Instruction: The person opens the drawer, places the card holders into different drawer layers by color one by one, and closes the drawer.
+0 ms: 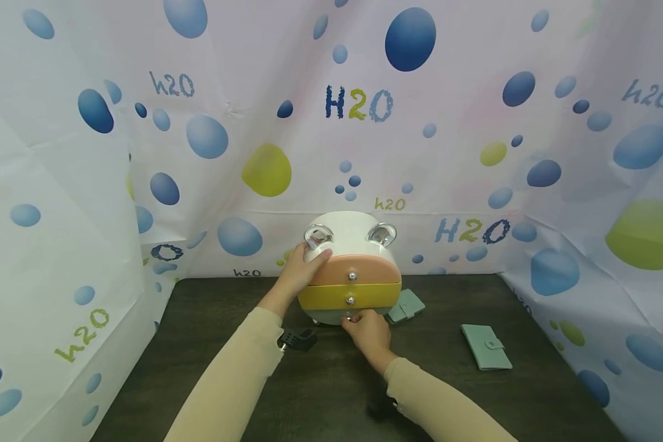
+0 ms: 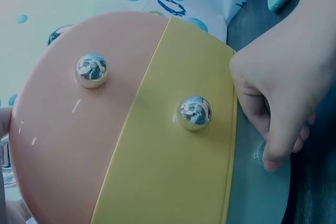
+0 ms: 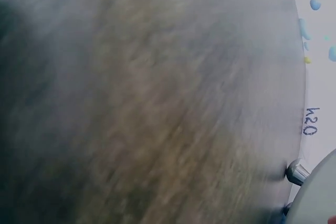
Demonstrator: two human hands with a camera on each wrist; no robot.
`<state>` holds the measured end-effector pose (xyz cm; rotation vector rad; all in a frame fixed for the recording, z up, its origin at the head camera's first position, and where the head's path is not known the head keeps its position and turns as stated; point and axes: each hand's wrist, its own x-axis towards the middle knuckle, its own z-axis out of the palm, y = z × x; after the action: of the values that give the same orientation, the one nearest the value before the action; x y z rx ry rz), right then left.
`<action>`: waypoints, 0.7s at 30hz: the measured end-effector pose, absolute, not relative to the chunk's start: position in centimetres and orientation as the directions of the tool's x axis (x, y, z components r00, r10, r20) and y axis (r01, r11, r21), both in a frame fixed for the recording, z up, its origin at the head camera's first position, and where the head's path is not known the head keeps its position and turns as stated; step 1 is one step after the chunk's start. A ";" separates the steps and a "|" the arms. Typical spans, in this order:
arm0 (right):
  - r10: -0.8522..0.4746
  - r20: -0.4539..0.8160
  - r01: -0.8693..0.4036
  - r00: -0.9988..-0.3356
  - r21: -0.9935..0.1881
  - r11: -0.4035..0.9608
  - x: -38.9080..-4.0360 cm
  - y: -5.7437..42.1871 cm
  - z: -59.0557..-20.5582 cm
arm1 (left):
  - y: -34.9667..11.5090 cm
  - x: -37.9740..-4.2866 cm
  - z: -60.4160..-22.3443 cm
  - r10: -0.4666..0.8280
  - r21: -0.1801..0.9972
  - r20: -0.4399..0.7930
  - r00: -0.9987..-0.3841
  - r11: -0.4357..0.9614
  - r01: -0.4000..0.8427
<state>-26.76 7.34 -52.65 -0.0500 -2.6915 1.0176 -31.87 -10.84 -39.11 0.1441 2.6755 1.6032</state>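
Observation:
A rounded white drawer box (image 1: 344, 228) with silver ears stands at the back of the dark table. Its front has a pink drawer (image 1: 331, 270), a yellow drawer (image 1: 323, 298) and a grey-green bottom drawer (image 2: 249, 192), each with a round knob. My left hand (image 1: 300, 272) rests against the box's upper left side, thumb stretched over the top edge beside an ear. With thumb and bent fingers, my right hand (image 1: 369, 334) pinches the bottom drawer's knob (image 2: 261, 151), mostly covered by the thumb. The right wrist view catches the grey-green drawer front (image 3: 317, 198) at its lower right corner.
One mint card holder (image 1: 406, 306) lies right beside the box, and another mint card holder (image 1: 486, 347) farther right, both with snap straps. A patterned cloth (image 1: 331, 153) hangs behind the table (image 1: 436, 393) and along both sides. A black strap (image 1: 298, 339) is at the left wrist.

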 end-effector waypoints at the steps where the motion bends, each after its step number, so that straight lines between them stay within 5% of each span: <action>1: 0.126 0.229 -0.057 -0.965 -0.655 0.753 -26.8 7.3 -52.6 | -10.8 -31.8 -39.0 0.085 0.883 0.027 -0.996 0.466 0.064; 21: 0.157 0.186 -0.008 -0.970 -0.669 0.743 -26.1 7.3 -52.1 | -10.9 -32.1 -38.9 0.089 0.867 0.005 -0.996 0.497 0.049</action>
<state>-26.06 7.34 -52.05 -0.1175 -2.7139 1.0427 -32.10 -10.90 -38.86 0.1236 2.6823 1.5511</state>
